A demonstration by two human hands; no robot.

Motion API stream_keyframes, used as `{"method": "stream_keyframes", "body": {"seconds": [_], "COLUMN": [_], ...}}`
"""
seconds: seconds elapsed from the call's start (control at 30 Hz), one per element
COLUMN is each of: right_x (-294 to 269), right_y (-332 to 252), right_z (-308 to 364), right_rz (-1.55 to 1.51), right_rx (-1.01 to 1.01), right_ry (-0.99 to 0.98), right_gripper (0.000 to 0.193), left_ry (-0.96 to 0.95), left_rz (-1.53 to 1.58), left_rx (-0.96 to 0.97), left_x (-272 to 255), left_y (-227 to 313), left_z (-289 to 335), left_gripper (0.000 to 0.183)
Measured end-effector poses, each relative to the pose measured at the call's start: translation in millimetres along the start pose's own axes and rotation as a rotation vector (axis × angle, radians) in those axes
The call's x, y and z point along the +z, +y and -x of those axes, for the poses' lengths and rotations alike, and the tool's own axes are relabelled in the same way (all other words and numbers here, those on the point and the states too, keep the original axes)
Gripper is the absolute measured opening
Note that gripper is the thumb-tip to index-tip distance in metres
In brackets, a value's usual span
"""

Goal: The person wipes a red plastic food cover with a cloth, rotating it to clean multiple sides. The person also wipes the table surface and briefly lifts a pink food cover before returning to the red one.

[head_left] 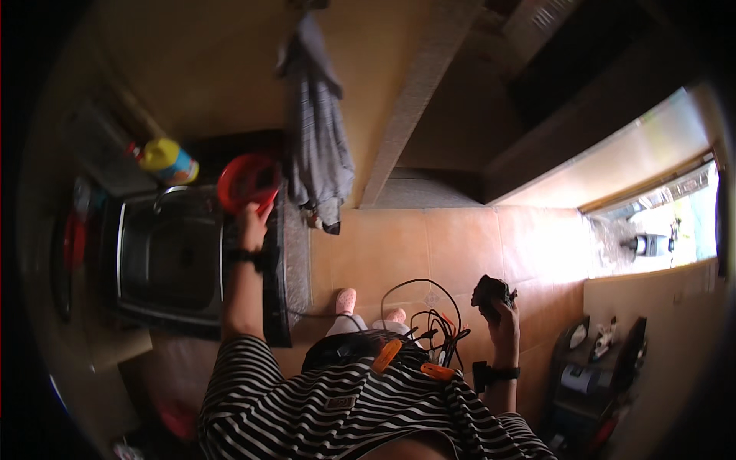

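My left hand [253, 224] grips the near rim of a round red plastic bowl [234, 184] at the right of the sink. Something dark lies inside the bowl, too shadowed to name. Whether the bowl rests on the counter, I cannot tell. Out to the right, over the floor, my right hand [504, 316] is closed on a crumpled dark cloth [492, 294]. The metal sink [170, 268] with its faucet [170, 196] is to the left of my left forearm.
A yellow bottle [162, 159] with a red cap stands behind the sink. A grey cloth [314, 115] hangs on the wall. Black cables [420, 285] and orange clips [387, 356] are at my waist. A shelf [586, 368] stands at lower right, near a bright doorway [652, 222].
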State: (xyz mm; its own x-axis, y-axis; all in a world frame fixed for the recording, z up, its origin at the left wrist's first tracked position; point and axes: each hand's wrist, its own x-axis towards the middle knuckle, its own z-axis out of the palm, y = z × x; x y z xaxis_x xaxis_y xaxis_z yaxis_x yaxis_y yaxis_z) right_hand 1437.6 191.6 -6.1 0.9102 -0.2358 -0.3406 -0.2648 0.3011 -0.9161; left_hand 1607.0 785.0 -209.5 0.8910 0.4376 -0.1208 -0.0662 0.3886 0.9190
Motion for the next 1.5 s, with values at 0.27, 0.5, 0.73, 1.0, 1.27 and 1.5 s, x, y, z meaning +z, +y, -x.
{"method": "stream_keyframes", "body": {"seconds": [0.27,0.5,0.73,1.0,1.27,1.5], "right_x": [-43,-108,-183,-231,-198,-160], "right_y": [3,7,-61,-90,-123,-181], "right_z": [-25,-107,-159,-235,-336,-419], "right_rz": [-0.128,-0.227,-0.11,-0.135,-0.238,-0.19], "right_rx": [0.027,0.066,-0.021,-0.057,-0.128,-0.148], "right_ry": [0.032,0.045,-0.059,-0.042,-0.083,-0.077], "right_gripper": [0.045,0.047,0.052,0.05,0.044,0.041], "left_ry": [-0.166,-0.447,-0.637,-0.622,-0.62,-0.42], "left_rz": [-0.505,-1.107,-1.519,-0.91,-0.429,-0.508], "left_rx": [-0.237,0.104,1.07,0.068,-0.311,-0.665], "left_x": [40,205,375,465,548,613], "left_y": [96,129,118,73,21,6], "left_z": [124,186,213,198,78,-28], "left_gripper": [0.036,0.037,0.047,0.03,0.034,0.021]}}
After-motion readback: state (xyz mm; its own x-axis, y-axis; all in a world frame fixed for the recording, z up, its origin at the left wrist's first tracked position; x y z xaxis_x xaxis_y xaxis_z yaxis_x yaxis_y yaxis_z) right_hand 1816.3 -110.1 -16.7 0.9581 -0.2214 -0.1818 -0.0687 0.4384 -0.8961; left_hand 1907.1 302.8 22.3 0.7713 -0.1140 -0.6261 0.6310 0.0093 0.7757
